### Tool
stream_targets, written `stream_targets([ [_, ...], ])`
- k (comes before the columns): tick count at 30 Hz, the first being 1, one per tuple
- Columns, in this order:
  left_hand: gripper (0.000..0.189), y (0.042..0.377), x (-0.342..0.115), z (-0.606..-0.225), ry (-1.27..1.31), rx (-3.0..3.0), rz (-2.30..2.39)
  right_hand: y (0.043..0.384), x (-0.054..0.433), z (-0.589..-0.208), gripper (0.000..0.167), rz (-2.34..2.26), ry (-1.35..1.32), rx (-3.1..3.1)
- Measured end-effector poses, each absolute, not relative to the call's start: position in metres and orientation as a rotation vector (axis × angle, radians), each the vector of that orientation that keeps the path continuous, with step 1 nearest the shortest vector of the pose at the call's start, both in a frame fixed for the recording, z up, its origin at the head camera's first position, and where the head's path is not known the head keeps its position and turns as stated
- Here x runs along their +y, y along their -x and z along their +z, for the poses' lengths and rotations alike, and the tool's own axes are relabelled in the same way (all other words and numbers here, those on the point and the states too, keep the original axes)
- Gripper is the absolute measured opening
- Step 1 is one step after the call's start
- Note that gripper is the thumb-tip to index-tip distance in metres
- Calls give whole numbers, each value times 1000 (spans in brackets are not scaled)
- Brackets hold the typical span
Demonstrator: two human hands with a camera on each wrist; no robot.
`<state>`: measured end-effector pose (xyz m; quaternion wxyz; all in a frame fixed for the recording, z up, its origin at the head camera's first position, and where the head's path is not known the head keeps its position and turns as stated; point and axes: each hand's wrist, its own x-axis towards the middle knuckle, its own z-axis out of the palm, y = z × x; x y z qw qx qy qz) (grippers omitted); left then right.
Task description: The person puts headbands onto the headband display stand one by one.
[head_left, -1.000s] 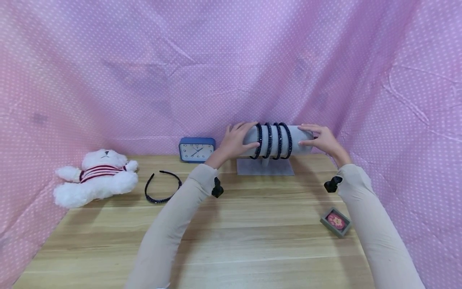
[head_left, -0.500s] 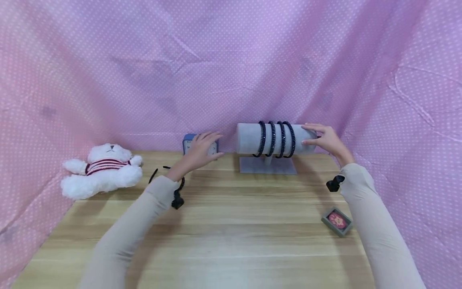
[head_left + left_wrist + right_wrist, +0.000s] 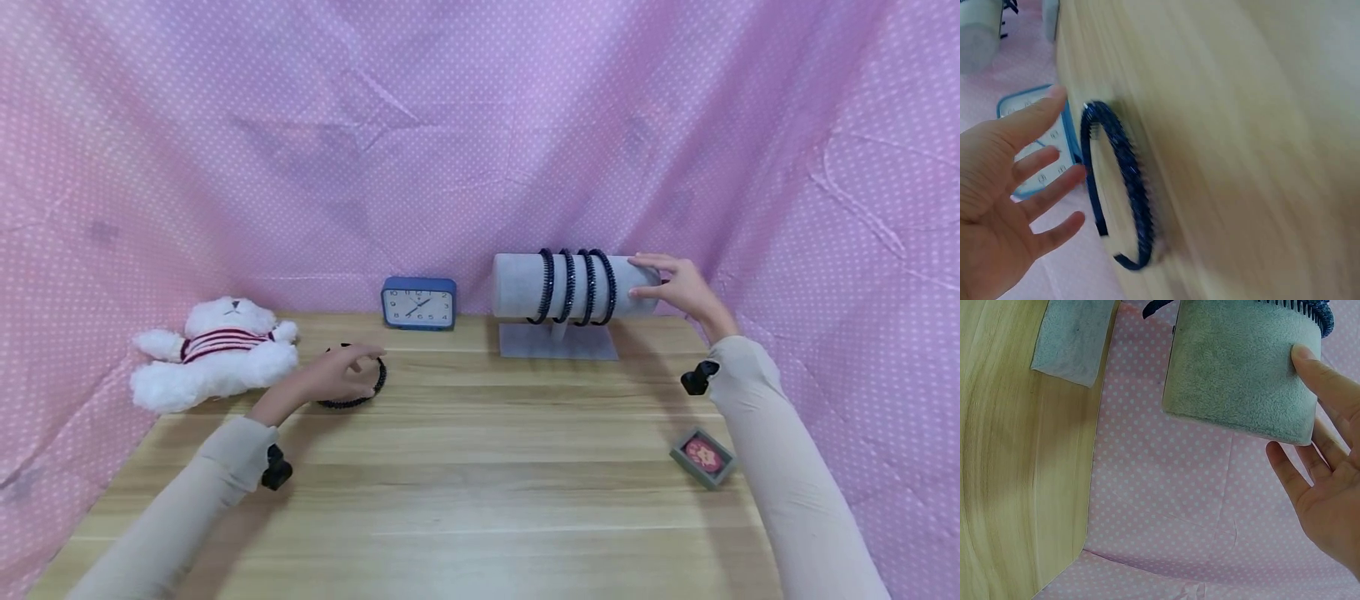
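A dark beaded headband (image 3: pixel 381 380) lies on the table, partly hidden in the head view by my left hand (image 3: pixel 336 373), which hovers by it. The left wrist view shows the whole headband (image 3: pixel 1134 181) beside my spread fingers, with nothing in the palm. To the right stands a grey padded headband stand (image 3: pixel 517 285), a horizontal roll on a flat base. Several dark headbands (image 3: pixel 570 287) hang round its middle. My right hand (image 3: pixel 692 292) holds the roll's right end, thumb in front and fingers around the end and behind.
A blue alarm clock (image 3: pixel 418 304) stands at the table's back edge, left of the stand. A white plush bear (image 3: pixel 225 350) in a striped top sits far left. A small grey box (image 3: pixel 703 458) lies near my right forearm. Pink dotted cloth (image 3: pixel 465 150) surrounds the table.
My left hand has left the stand's left end, passed in front of the clock and come down left to the loose headband. The right hand stays at the roll's right end.
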<state>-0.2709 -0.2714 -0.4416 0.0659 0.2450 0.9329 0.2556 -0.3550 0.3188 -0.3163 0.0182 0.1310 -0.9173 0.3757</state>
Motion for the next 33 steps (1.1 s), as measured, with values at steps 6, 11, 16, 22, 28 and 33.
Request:
stream_targets([
  [6,71,259,-292,-440,-764,2694,813,348,310,-308,65,1258,-387,-2849],
  [11,61,259,-298,-440,-800,2630,825,354,316,-313,65,1232,-389,-2841],
  [16,53,259,-296,-439,-840,2610,823,359,322,-316,66,1205,-379,-2850],
  [22,48,261,-293,-442,-844,2587,813,359,322,-317,66,1212,-378,-2850],
  [28,49,263,-290,-439,-857,2578,858,358,321,-317,66,1200,-410,-2833],
  [33,47,264,-285,-427,-885,2571,913,360,323,-319,66,1212,-416,-2830],
])
